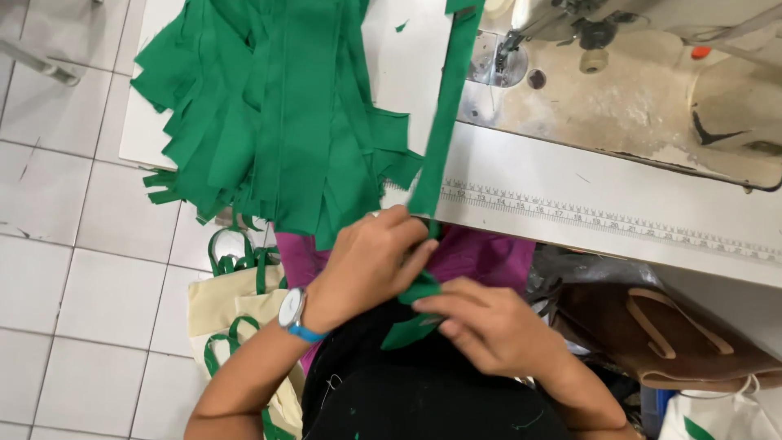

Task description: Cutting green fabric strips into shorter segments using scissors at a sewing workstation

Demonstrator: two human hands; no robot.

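Both the left hand (371, 261) and right hand (489, 326) pinched one long green fabric strip (440, 122); a heap of cut green strips (277, 114) lay on the white worktop (570, 187), unsewn.

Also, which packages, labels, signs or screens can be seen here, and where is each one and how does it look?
Printed measuring scale: a long pale strip with small dark marks, along the front edge of the white sewing table.
Cream cloth bags with green handles: on the tiled floor, left of the left hand.
No screens or signs are visible.
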